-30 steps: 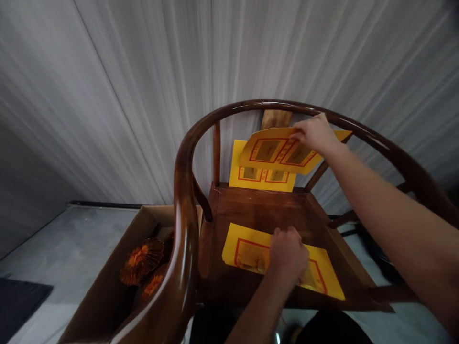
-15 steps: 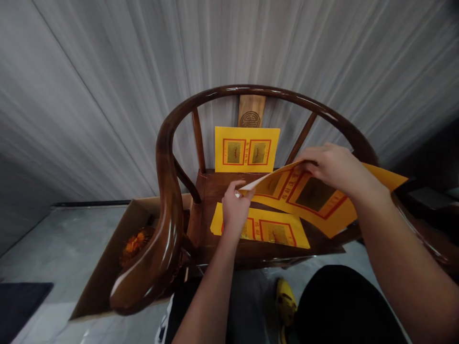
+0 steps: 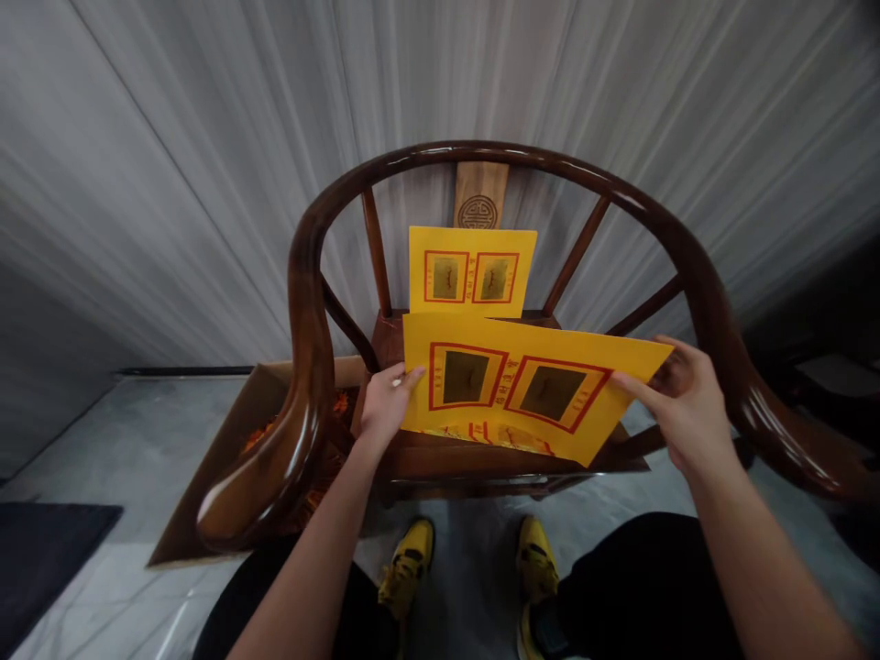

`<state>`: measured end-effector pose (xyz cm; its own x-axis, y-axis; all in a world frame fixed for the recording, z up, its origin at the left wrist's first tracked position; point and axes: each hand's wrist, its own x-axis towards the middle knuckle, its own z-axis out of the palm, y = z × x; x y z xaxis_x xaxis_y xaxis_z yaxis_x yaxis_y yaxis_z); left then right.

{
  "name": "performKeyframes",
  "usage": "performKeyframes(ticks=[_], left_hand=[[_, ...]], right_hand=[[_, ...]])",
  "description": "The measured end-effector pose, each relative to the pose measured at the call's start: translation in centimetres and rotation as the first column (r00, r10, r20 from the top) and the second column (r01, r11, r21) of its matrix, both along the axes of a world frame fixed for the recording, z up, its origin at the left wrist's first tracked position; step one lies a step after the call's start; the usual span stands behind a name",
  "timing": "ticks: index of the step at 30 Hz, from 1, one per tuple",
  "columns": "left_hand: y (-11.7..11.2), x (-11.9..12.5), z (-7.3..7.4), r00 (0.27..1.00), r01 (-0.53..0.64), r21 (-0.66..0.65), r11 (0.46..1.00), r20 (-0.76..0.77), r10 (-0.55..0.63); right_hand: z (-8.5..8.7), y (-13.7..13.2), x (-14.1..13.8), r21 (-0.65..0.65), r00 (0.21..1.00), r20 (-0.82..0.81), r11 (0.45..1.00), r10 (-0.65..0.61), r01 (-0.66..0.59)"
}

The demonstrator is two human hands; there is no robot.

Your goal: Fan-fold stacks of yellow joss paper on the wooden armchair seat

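Note:
Both my hands grip a large yellow paper sheet [image 3: 522, 385] printed with red-framed gold panels, held upright-tilted above the chair seat. My left hand [image 3: 389, 403] pinches its left edge, and my right hand [image 3: 684, 408] holds its right end. Behind it, a second yellow sheet [image 3: 472, 272] stands against the chair's back splat. A third yellow sheet [image 3: 488, 433] lies on the seat, mostly hidden beneath the held sheet. The dark wooden horseshoe-back armchair [image 3: 481, 151] surrounds all of them.
A cardboard box [image 3: 226, 467] with orange fan-shaped objects [image 3: 336, 403] sits left of the chair, partly behind its arm. Yellow shoes [image 3: 405, 568] show below on a grey floor. A pleated grey curtain hangs behind, and a dark mat [image 3: 41, 559] lies at far left.
The held sheet has swung from my right to squarely over the seat, now flatter and gripped by both hands. My left hand has risen onto its left edge, covering the seat sheet more.

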<state>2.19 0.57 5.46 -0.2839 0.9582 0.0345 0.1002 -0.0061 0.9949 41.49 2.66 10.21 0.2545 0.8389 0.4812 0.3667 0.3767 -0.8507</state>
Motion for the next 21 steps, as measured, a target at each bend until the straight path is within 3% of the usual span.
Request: performKeyframes(ticks=[2,4,6,8,10,12,16,21], left_hand=[[-0.3,-0.5,-0.3,1.0,0.012,0.006,1.0,0.023,-0.012],[-0.4,-0.7,-0.3,0.999,0.026,0.02,0.999,0.03,-0.026],[-0.6,-0.6,0.1,1.0,0.012,0.044,0.999,0.0,-0.012],[-0.8,-0.5,0.7,0.996,-0.051,0.075,0.996,-0.076,0.056],[-1.2,-0.5,1.4,0.972,-0.139,0.092,0.986,-0.176,0.154],[-1.7,-0.7,1.9,0.962,-0.107,0.089,0.99,-0.244,0.126],[-2.7,-1.6,1.5,0.898,0.176,0.006,0.984,-0.412,-0.158],[-3.8,-2.0,-1.2,0.68,0.236,-0.108,0.966,-0.691,-0.244]], right_hand=[[-2.5,-0.8,-0.2,-0.162,0.968,-0.223,0.976,0.111,-0.149],[-4.0,-1.0,-0.8,-0.353,0.945,-0.263,0.892,0.196,-0.283],[-4.6,-0.8,-1.3,-0.422,0.949,-0.227,0.857,0.217,-0.296],[-4.6,-0.2,-1.3,-0.347,0.97,-0.172,0.911,0.17,-0.221],[-4.6,0.3,-0.6,-0.188,0.986,-0.095,0.971,0.133,-0.149],[-4.7,0.4,0.6,-0.066,0.985,-0.008,0.983,0.171,-0.171],[-5.6,-0.2,2.5,-0.191,0.9,0.198,0.915,0.389,-0.354],[-8.3,-1.5,3.3,-0.222,0.762,0.51,0.916,0.4,-0.333]])
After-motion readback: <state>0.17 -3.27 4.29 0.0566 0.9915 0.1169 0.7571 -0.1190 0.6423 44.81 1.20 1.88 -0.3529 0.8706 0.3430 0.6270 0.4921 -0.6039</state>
